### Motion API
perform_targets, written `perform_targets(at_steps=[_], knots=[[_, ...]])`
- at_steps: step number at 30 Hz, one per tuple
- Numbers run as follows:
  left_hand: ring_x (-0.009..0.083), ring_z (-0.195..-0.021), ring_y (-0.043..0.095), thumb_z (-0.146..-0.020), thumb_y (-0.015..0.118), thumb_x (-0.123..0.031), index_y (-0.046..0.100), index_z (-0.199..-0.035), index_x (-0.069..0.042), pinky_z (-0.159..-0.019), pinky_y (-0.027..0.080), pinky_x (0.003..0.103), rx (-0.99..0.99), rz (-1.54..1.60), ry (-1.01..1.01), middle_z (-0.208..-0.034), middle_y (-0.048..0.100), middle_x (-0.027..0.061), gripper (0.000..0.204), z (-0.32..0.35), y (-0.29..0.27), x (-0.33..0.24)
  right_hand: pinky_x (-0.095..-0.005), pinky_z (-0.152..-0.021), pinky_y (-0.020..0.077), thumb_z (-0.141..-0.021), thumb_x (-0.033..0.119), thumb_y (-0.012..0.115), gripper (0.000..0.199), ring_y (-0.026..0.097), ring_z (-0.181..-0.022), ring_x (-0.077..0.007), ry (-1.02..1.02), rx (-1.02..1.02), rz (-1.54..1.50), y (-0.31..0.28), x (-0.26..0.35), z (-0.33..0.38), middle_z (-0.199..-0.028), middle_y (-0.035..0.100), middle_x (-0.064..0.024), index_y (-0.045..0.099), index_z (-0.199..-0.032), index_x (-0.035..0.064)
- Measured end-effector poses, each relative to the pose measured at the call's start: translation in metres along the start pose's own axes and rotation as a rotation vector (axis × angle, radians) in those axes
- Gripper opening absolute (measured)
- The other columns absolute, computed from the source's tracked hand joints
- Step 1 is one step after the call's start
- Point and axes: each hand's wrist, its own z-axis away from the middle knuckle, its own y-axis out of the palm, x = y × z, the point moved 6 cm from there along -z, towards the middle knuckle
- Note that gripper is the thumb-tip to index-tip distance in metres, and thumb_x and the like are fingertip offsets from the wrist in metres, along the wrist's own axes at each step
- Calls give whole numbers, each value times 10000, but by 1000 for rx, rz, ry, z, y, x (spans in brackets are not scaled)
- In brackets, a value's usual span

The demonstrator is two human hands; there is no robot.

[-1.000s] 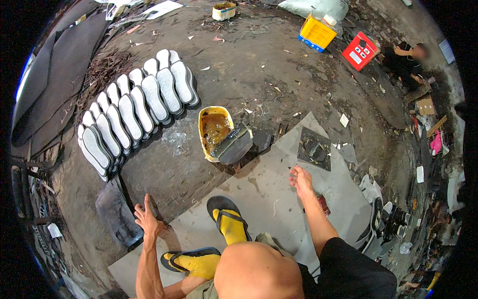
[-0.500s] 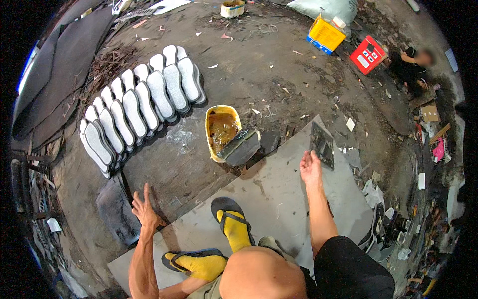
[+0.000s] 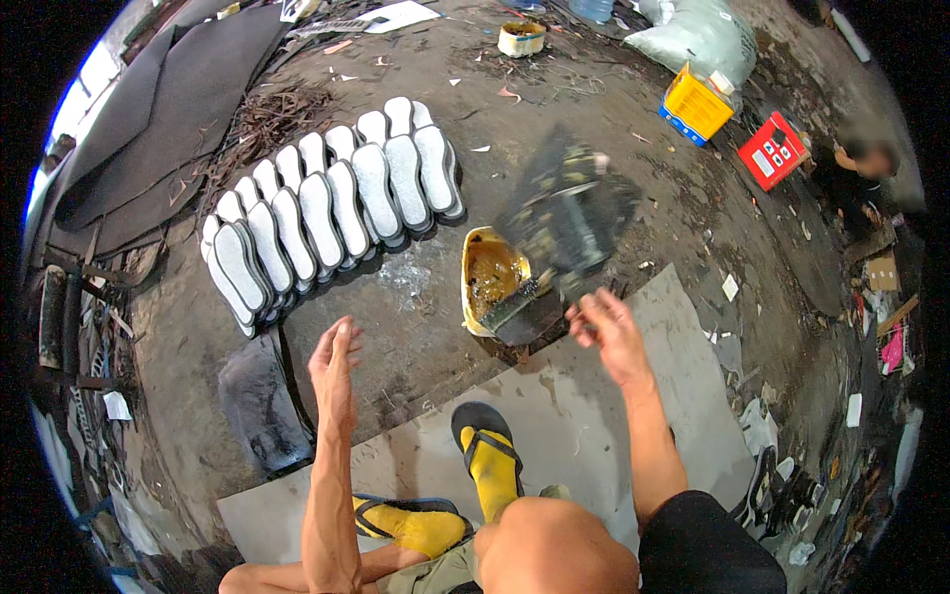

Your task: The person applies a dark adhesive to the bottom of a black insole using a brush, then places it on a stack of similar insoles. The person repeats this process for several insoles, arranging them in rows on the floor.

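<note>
Head view: a dark flat sheet [image 3: 569, 213], which lay on the ground by the grey board [image 3: 683, 396] a sec ago, is now lifted over the yellow glue tub [image 3: 492, 282], pinched by the right hand [image 3: 606, 332] fingers. Left hand [image 3: 334, 371] is held open, empty, above the ground nr the row of shoe soles [image 3: 327, 203]. Gluing seems abt to begin.

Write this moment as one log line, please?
right hand: holds dark flat sheet lifted over yellow glue tub | left hand: open, empty | shoe soles: in rows

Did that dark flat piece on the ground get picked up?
Yes. The dark flat piece left the ground right of the yellow glue tub; the right hand now holds it up above the tub.
</note>
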Motion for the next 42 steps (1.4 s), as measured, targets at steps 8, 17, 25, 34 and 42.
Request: perform_targets(at_steps=[8, 17, 25, 34, 42], knots=[[164, -1086, 713, -1031, 803, -258, 697, -1393, -20, -987, 538, 307, 256, 231, -168, -1224, 780, 92, 446, 19, 58, -33, -289, -768, 538, -1145, 309, 623, 309, 632, -841, -99, 70, 373, 436, 101, -30, 3, -967, 690, -17, 676, -1107, 7], [76, -961, 723, -1002, 815, -144, 632, -1444, -6, -802, 559, 258, -210, 513, -72, -1143, 773, 20, 498, 43, -2, -33, -270, -814, 524, -1175, 319, 502, 502, 663, -958, -107, -141, 197, 106, 106, 12, 4, -1239, 784, -102, 476, -1620, 88], [67, -1003, 657, -1033, 788, -113, 697, -1329, 67, -846, 544, 243, -195, 540, 113, -1138, 737, 13, 359, 115, 66, -42, -467, -1065, 423, -1134, 375, 562, 674, 613, -1098, -271, -807, 186, 902, 214, 31, 61, -1250, 753, -105, 406, -1672, 1], [89, -949, 664, -1081, 727, -114, 715, -1295, 74, -797, 545, 256, -417, 443, 169, -1101, 750, 47, 286, 139, 56, -45, -470, -1042, 393, -1147, 498, 490, 792, 603, -1064, -252, -814, 304, 795, 224, 25, 79, -1180, 756, -44, 325, -1705, -38], [140, -1101, 689, -1044, 797, -227, 557, -1555, 37, -894, 563, 318, -668, 471, 186, -1302, 722, 67, 623, 93, -36, -36, -462, -972, 494, -1100, 271, 672, 382, 636, -985, -214, -504, -151, 524, 106, -6, 44, -1086, 763, -83, 582, -1382, 30]])
